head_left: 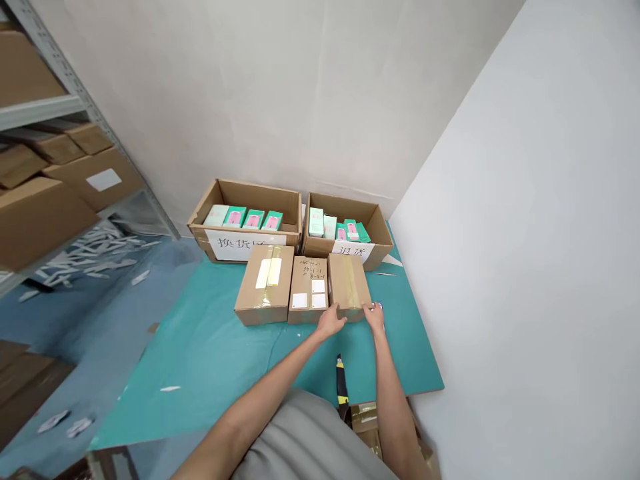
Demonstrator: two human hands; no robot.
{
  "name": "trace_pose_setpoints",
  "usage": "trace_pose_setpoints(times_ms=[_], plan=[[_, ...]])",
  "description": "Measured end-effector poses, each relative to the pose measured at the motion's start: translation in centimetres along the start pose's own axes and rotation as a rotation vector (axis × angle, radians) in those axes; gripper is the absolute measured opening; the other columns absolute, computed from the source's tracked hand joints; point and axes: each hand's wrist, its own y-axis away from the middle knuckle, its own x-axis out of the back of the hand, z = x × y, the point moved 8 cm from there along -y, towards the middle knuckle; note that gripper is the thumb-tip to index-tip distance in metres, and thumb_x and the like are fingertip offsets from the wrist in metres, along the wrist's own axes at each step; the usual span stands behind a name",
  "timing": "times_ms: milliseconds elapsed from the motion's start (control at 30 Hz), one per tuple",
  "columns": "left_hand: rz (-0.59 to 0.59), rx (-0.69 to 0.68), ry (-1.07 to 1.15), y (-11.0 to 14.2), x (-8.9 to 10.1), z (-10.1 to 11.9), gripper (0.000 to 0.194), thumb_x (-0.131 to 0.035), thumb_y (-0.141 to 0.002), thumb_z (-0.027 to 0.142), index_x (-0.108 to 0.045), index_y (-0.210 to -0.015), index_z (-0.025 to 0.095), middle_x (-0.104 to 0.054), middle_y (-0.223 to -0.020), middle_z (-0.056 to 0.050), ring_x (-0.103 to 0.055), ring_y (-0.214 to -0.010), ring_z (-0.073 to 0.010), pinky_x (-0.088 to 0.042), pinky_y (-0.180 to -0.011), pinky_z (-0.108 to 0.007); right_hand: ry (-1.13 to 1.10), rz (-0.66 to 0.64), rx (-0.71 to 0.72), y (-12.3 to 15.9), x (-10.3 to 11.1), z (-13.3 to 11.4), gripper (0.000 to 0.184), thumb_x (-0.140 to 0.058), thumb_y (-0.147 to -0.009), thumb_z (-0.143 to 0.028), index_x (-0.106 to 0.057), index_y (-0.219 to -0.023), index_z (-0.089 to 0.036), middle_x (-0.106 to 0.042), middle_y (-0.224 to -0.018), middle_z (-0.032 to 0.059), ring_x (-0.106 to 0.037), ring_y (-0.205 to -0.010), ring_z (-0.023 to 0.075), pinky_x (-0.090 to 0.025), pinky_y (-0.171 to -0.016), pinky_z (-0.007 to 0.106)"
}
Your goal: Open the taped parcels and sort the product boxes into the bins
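Three closed cardboard boxes stand in a row on the green tabletop. My left hand grips the near left corner of the right-hand cardboard box, which has clear tape down its top. At the same box's near right corner, my right hand has its fingers pressed to the side. A dark-edged flat thing, partly hidden, lies by that hand. Touching the held box on its left is the middle box, with handwriting and white labels. The left box is larger, taped, with a white and yellow label.
Behind stand two open cartons, the left carton and the right carton, holding small green and white boxes. A black-and-yellow utility knife lies near the front edge of the green table. Loaded shelving stands left; a white wall rises right.
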Motion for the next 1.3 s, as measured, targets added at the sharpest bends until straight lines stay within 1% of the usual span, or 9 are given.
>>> trace_pose_setpoints(times_ms=[133,233,333,500,633,733,933,1100,1300], plan=[[0.059,-0.052,-0.001,1.1,0.9,1.8,0.074,-0.072,-0.099,0.036,-0.053,-0.167,0.013,-0.077,-0.143,-0.021,-0.069,-0.143,-0.0369,-0.053,-0.114,-0.039,0.035,0.062,-0.073,-0.3,2.3,-0.4,0.090,-0.070,-0.091,-0.055,-0.058,-0.159,0.003,-0.071,-0.151,0.0336,-0.066,-0.147,0.0460,-0.050,-0.123,0.051],[0.170,-0.143,-0.004,2.1,3.1,4.7,0.074,-0.071,-0.101,0.043,-0.054,-0.168,0.015,-0.076,-0.143,-0.021,-0.067,-0.142,-0.0386,-0.054,-0.113,-0.042,0.031,0.128,-0.044,-0.2,4.9,-2.6,0.097,-0.064,-0.095,-0.061,-0.050,-0.167,0.003,-0.060,-0.166,0.0306,-0.055,-0.159,0.0427,-0.042,-0.131,0.048],[0.272,-0.236,0.048,3.8,5.8,7.6,0.072,-0.071,-0.102,0.046,-0.057,-0.166,0.017,-0.082,-0.123,-0.017,-0.073,-0.129,-0.0381,-0.056,-0.107,-0.043,-0.018,0.223,0.026,1.1,8.3,-5.9,0.099,-0.062,-0.096,-0.068,-0.050,-0.169,-0.001,-0.062,-0.166,0.0269,-0.053,-0.160,0.0423,-0.039,-0.133,0.049],[0.280,-0.320,0.241,7.1,9.9,9.0,0.065,-0.069,-0.102,0.039,-0.062,-0.164,0.018,-0.082,-0.112,-0.013,-0.075,-0.121,-0.0342,-0.058,-0.105,-0.043,-0.052,0.304,0.129,6.9,12.8,-11.1,0.099,-0.061,-0.096,-0.075,-0.056,-0.166,-0.005,-0.070,-0.158,0.0223,-0.057,-0.156,0.0423,-0.039,-0.132,0.050],[0.315,-0.343,0.292,9.5,13.3,7.4,0.062,-0.070,-0.101,0.036,-0.066,-0.160,0.018,-0.083,-0.123,-0.014,-0.076,-0.121,-0.0332,-0.058,-0.109,-0.045,-0.004,0.337,0.172,13.8,13.4,-14.1,0.098,-0.060,-0.098,-0.078,-0.057,-0.166,-0.009,-0.073,-0.154,0.0207,-0.060,-0.154,0.0400,-0.041,-0.132,0.052],[0.298,-0.333,0.313,10.7,15.5,5.2,0.057,-0.069,-0.101,0.034,-0.070,-0.157,0.019,-0.083,-0.134,-0.013,-0.076,-0.126,-0.0328,-0.057,-0.114,-0.045,0.038,0.340,0.144,19.2,11.4,-15.4,0.101,-0.061,-0.097,-0.082,-0.057,-0.167,-0.009,-0.072,-0.156,0.0224,-0.061,-0.154,0.0412,-0.042,-0.132,0.053],[0.239,-0.282,0.272,11.9,17.9,-0.1,0.049,-0.068,-0.104,0.038,-0.077,-0.149,0.020,-0.081,-0.142,-0.013,-0.077,-0.125,-0.0341,-0.057,-0.115,-0.045,-0.049,0.288,0.043,28.6,4.3,-15.6,0.101,-0.062,-0.097,-0.082,-0.052,-0.171,-0.014,-0.059,-0.170,0.0213,-0.056,-0.160,0.0424,-0.043,-0.134,0.056],[0.216,-0.267,0.297,12.2,18.6,-5.6,0.043,-0.065,-0.106,0.040,-0.080,-0.142,0.021,-0.083,-0.137,-0.012,-0.078,-0.124,-0.0334,-0.059,-0.113,-0.045,-0.319,0.105,0.011,34.8,-2.3,-14.1,0.091,-0.072,-0.095,-0.075,-0.055,-0.170,-0.025,-0.056,-0.174,0.0103,-0.047,-0.167,0.0390,-0.039,-0.139,0.058],[0.305,-0.192,0.312,12.2,20.4,-15.1,0.043,-0.065,-0.103,0.038,-0.081,-0.137,0.017,-0.084,-0.132,-0.014,-0.079,-0.122,-0.0329,-0.058,-0.116,-0.047,-0.615,-0.179,-0.081,41.8,-12.7,-12.0,0.085,-0.082,-0.091,-0.074,-0.065,-0.162,-0.030,-0.062,-0.170,0.0079,-0.051,-0.164,0.0372,-0.040,-0.139,0.058]])
